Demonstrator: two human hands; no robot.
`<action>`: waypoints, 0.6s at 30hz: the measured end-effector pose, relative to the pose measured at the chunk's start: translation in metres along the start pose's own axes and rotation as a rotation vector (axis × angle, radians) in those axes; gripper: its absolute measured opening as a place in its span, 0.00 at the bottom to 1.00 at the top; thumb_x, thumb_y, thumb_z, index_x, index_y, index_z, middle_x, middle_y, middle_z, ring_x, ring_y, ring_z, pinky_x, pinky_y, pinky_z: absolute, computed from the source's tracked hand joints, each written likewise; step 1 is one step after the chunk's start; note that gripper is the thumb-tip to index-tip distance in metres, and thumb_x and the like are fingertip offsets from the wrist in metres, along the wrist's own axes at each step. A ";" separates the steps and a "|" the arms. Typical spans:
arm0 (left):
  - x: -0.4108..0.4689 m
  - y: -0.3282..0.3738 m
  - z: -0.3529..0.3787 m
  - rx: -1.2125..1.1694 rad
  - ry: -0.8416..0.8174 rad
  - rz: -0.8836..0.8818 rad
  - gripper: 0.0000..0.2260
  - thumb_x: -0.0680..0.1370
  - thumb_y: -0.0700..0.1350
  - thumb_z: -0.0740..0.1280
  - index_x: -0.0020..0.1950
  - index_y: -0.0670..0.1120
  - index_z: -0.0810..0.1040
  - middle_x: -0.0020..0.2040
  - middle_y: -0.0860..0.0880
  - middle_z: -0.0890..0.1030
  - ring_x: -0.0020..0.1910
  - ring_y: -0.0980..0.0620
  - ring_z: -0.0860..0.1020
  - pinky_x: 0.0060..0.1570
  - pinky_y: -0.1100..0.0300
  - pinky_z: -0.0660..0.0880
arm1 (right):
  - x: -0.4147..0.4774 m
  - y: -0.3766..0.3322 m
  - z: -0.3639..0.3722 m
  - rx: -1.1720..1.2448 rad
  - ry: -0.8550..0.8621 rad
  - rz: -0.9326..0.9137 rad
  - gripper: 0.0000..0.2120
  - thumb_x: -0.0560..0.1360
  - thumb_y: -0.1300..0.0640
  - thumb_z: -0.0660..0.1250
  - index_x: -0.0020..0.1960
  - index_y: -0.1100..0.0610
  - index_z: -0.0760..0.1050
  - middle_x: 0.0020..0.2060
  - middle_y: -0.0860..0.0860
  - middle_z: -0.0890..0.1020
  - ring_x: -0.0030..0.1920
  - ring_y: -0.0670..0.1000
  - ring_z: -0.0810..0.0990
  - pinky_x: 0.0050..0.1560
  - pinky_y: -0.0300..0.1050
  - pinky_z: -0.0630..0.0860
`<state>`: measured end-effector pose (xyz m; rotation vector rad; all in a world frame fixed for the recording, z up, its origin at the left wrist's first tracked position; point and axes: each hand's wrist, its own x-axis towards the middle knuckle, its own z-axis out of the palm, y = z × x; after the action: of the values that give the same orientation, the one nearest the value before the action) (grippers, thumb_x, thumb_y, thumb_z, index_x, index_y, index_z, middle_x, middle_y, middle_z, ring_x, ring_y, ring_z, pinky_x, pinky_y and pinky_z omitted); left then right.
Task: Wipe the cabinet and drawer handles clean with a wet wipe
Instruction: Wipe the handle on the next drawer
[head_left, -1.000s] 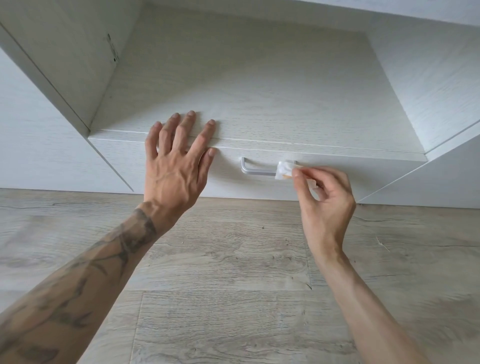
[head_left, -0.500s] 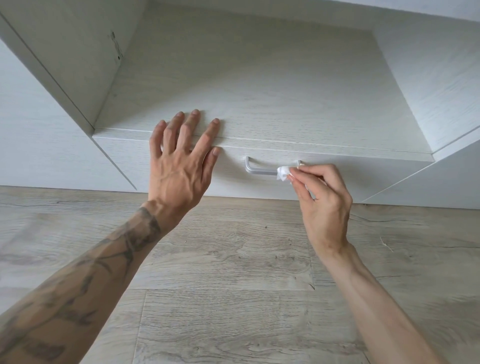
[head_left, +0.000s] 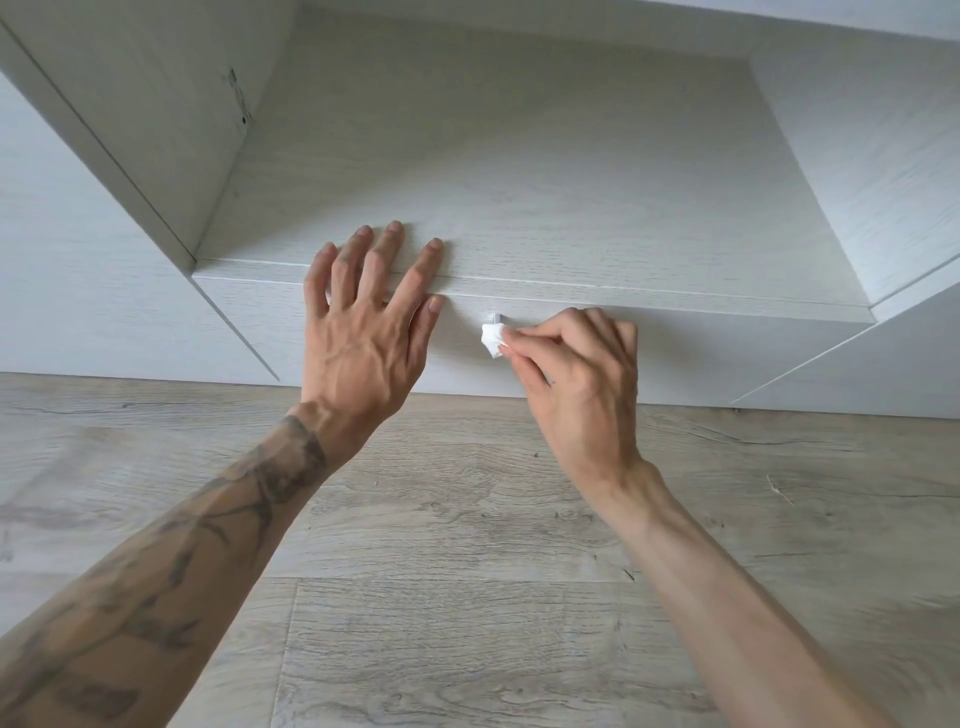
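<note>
A pale wood-grain drawer front (head_left: 753, 353) sits low in a white cabinet, just above the floor. Its metal handle (head_left: 496, 316) shows only at its left end; the rest is hidden behind my right hand. My right hand (head_left: 576, 384) pinches a small crumpled white wet wipe (head_left: 492, 340) and holds it against the left end of the handle. My left hand (head_left: 363, 332) lies flat with spread fingers on the drawer's top edge, to the left of the handle.
An open shelf surface (head_left: 519, 171) stretches above the drawer, with side panels (head_left: 156, 119) on both sides. White cabinet fronts (head_left: 78, 291) flank the drawer. Grey wood-look floor (head_left: 467, 597) lies below.
My right hand has slid the wipe leftward along the handle, from near its right end to its left end. My left hand has stayed flat on the drawer top.
</note>
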<state>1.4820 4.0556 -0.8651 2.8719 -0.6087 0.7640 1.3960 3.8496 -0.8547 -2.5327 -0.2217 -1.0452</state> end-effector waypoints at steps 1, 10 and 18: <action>0.000 0.000 -0.001 -0.001 0.001 0.000 0.24 0.90 0.59 0.47 0.84 0.53 0.64 0.81 0.41 0.67 0.80 0.38 0.64 0.80 0.41 0.54 | -0.001 0.000 0.000 -0.006 0.006 0.005 0.02 0.78 0.57 0.77 0.48 0.55 0.88 0.42 0.49 0.84 0.43 0.55 0.81 0.49 0.53 0.69; 0.000 0.001 -0.002 0.006 -0.002 -0.001 0.24 0.90 0.58 0.49 0.84 0.53 0.64 0.81 0.42 0.67 0.80 0.38 0.65 0.79 0.42 0.55 | 0.008 -0.014 0.017 -0.005 0.052 0.102 0.02 0.78 0.54 0.77 0.46 0.50 0.88 0.40 0.46 0.82 0.43 0.53 0.80 0.52 0.55 0.69; 0.001 0.002 -0.006 0.005 -0.051 -0.011 0.24 0.89 0.59 0.48 0.84 0.53 0.63 0.81 0.41 0.67 0.80 0.38 0.64 0.80 0.42 0.53 | -0.015 0.028 -0.013 -0.040 0.040 0.033 0.05 0.78 0.54 0.77 0.52 0.53 0.88 0.45 0.48 0.85 0.48 0.52 0.81 0.56 0.51 0.66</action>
<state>1.4795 4.0544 -0.8592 2.9049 -0.5979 0.6943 1.3850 3.8184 -0.8650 -2.5394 -0.1488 -1.0964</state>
